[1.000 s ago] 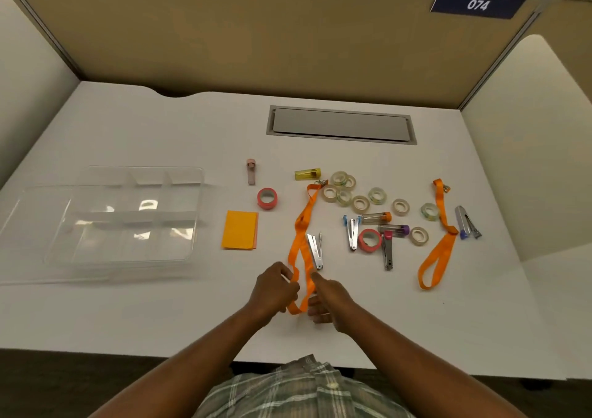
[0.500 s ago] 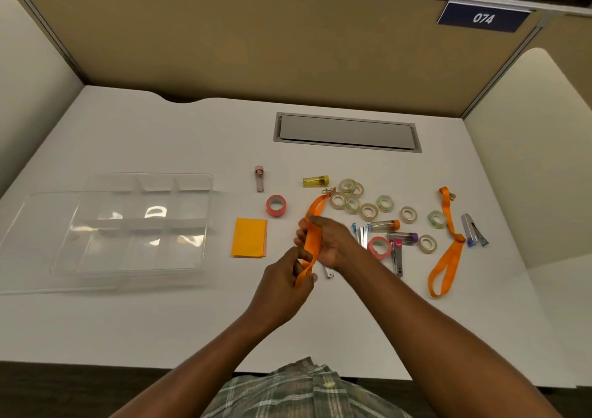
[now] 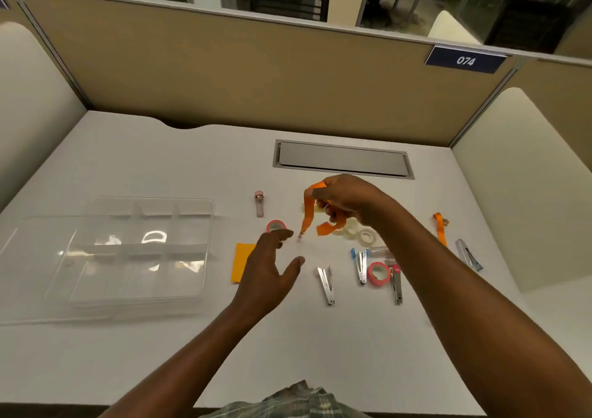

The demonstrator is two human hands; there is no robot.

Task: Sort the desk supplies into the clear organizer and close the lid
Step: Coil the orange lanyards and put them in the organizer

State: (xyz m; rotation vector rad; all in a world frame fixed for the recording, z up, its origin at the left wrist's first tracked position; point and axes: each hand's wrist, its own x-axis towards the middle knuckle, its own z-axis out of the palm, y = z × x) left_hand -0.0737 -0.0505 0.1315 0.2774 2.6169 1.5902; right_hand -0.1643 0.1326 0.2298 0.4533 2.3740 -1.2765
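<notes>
Noted the clear organizer (image 3: 147, 200) at the left of the desk (image 3: 160, 353), lid (image 3: 32, 273) laid open beside it, only glare showing in its divided compartments. Saw an orange note pad (image 3: 240, 263) just right of it, partly hidden by the left hand (image 3: 269, 273), spread loose and grasping nothing. Found the orange lanyard (image 3: 308, 212) lifted off the desk, pinched in the curled right hand (image 3: 349, 199), clip end dangling. Spotted tape rolls (image 3: 366, 236), staplers (image 3: 326, 284) and a second lanyard (image 3: 439, 230) loose further right.
</notes>
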